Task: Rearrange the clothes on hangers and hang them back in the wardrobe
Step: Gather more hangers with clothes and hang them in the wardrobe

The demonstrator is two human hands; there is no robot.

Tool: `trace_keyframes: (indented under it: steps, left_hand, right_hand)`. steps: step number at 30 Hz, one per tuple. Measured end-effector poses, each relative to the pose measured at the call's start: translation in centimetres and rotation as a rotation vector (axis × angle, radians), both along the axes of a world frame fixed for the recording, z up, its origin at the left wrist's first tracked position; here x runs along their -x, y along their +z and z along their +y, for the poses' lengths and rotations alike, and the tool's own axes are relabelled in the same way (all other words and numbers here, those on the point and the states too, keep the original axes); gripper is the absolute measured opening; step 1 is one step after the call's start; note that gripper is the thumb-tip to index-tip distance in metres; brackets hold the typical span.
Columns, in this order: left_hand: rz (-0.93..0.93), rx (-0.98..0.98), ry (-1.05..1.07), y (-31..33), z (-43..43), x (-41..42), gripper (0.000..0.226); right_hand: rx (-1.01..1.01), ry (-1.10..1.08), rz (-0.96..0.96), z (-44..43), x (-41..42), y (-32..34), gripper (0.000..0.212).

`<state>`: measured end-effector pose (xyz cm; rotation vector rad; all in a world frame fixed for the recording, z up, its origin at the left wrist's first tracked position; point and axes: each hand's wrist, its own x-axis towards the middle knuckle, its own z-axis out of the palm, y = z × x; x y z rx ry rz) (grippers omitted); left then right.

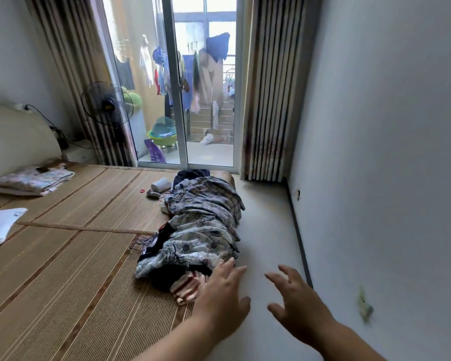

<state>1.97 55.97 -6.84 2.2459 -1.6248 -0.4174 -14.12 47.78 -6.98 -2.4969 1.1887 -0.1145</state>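
A pile of clothes [203,230] lies along the right edge of the mat [63,269], with floor [266,217] between it and the right wall [375,152]. Folded bedding [34,179] sits at the mat's far left. Behind stand a fan [107,104] and, right of it, a glass door [173,87].

No legible text on my head view. The fan [107,106] hub carries a small yellowish label, too blurred to read. The white cloth [0,225] on the bed [63,277] has small dark printed marks; I can't resolve them as letters. The clothes pile [206,222] shows only patterns and buttons. No brands, numbers or signs I can make out.
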Motion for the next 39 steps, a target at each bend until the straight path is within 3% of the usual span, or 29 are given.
trace_keyframes:
  steps: [8, 23, 31, 39]
  left_hand:
    - [0.043, -0.065, 0.124, -3.3, -5.3, -5.1, 0.061]
    - [0.091, -0.141, 0.499, -5.9, -21.2, -31.7, 0.062]
    - [0.194, -0.178, 0.796, -8.4, -24.6, -41.8, 0.062]
    - [0.397, -0.239, 1.218, -15.6, -32.6, -48.7, 0.064]
  right_hand:
    - [-0.067, 0.100, 0.085, -7.5, -5.4, -2.2, 0.064]
    - [-0.047, 0.436, 0.174, -28.8, -35.2, -3.0, 0.062]
    - [-0.041, 0.712, 0.238, -35.5, -49.4, -6.7, 0.063]
    - [-0.011, 1.158, 0.393, -43.3, -65.2, -15.9, 0.071]
